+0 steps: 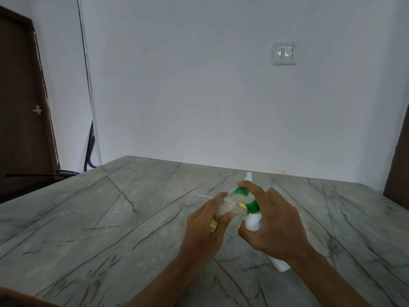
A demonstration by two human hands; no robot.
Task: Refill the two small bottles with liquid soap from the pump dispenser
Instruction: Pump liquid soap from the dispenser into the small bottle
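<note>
My left hand (pixel 207 227) grips a small clear bottle (pixel 224 208) with a yellow label, its open mouth tilted up to the right. My right hand (pixel 273 224) holds the white pump dispenser (pixel 252 221) with a green pump head (pixel 243 192), tipped toward the left; my forefinger lies on top of the pump. The nozzle sits right at the small bottle's mouth. Behind the hands a second small white bottle top (pixel 248 176) sticks up, mostly hidden. The dispenser's base (pixel 282 265) shows under my right wrist.
A grey marble-patterned table (pixel 110 218) spreads out under both hands. A thin white straw-like piece (pixel 204 196) lies on it left of the bottles. A white wall with a switch plate (pixel 284 53) stands behind, a dark door (pixel 22 96) at the left.
</note>
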